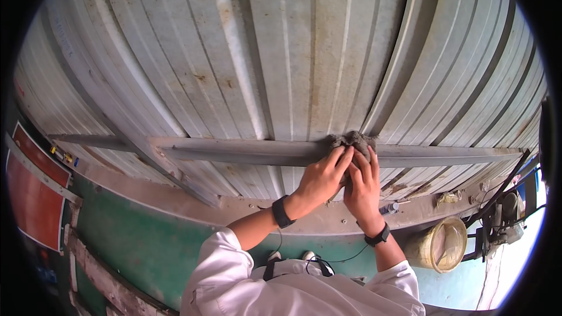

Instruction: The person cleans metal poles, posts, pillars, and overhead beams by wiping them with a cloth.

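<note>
A dirty grey rag [358, 139] is bunched up on the horizontal metal rail [257, 153] that crosses the corrugated wall. My left hand [321, 180] presses its fingers into the rag from the left. Beside it, my right hand [363, 190] is closed over the rag's right side, fingers bent and pointing up. Both hands touch each other or nearly so, and part of the rag is hidden beneath them. Each wrist wears a black band.
Ribbed metal sheeting [293, 52] fills the view ahead. A dusty ledge [252, 208] runs along its foot, with a small bottle-like item [389, 208] on it. To the right stand a yellowish bucket [436, 246] and dark machinery [509, 216]. A red panel [35, 181] is at left.
</note>
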Available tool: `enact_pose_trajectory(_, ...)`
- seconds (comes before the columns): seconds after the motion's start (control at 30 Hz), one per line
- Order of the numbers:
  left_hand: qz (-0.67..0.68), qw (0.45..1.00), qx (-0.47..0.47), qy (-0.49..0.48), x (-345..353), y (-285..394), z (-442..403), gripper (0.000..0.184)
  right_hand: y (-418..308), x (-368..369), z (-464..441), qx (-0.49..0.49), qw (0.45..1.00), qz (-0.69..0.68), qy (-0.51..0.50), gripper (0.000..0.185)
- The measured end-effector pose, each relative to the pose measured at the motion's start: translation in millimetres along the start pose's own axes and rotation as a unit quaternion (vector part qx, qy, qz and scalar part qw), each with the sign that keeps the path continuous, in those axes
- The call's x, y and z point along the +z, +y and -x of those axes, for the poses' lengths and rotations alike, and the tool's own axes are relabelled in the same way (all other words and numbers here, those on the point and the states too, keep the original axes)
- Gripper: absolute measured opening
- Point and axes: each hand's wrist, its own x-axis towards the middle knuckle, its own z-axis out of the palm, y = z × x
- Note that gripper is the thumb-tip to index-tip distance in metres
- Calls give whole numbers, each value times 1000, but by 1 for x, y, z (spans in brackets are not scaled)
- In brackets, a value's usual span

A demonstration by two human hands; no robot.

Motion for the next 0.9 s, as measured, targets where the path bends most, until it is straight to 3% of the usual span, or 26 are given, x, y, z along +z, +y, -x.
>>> enact_pose_trajectory(0.23, -109, 990, -85, 27, -41, -11, 42, 65, -38, 33, -5, -63, 993, -40, -95, 43)
enact_pose_trajectory(0.47, -187, 963, -192, 31, -59, -15, 60, 59, -74, 55, -16, -106, 987, -4, -117, 35)
enact_pose_trajectory(0.63, -207, 960, -185, 36, -36, -2, 52, 56, -43, 37, 0, -121, 978, -13, -170, 57)
enact_pose_trajectory(0.9, -113, 989, -93, 38, 12, 29, 16, 56, 18, -1, 28, -44, 989, -62, -123, 60)
